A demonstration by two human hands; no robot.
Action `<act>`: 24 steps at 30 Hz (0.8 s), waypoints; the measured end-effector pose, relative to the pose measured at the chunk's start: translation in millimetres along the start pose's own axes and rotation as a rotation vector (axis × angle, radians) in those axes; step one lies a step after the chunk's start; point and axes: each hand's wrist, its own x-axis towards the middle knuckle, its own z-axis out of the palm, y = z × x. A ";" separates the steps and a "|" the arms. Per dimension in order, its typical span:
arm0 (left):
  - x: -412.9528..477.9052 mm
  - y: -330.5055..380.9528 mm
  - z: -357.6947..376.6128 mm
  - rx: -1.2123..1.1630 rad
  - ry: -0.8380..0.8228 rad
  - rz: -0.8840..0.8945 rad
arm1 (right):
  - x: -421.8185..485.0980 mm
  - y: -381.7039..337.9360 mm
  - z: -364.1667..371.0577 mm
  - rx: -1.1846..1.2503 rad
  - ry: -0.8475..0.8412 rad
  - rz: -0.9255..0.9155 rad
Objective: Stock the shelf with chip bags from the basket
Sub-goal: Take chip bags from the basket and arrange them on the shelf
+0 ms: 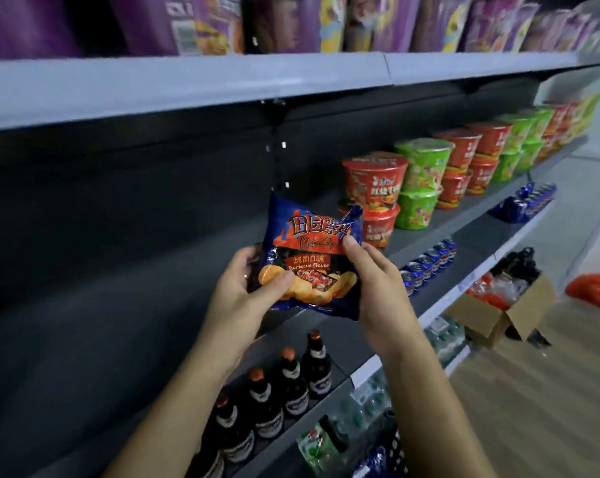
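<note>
Gripping a blue chip bag (312, 257) printed "田园薯片", "烤肉口味" and "Barbecue Flavor", both hands hold it upright, front facing the camera, just above a bare stretch of the dark middle shelf (426, 244). The left hand (246, 291) clasps its lower left side, thumb across the pictured crisps, while the right hand (377, 288) curls its fingers (348, 243) over the right edge. Red and green noodle cups (374, 181) stand further right on that shelf, and beer bottles (291, 381) stand below it.
</note>
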 end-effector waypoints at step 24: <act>-174.8 50.2 -306.2 0.140 0.699 0.043 | -102.8 112.5 334.4 -0.117 -0.621 0.170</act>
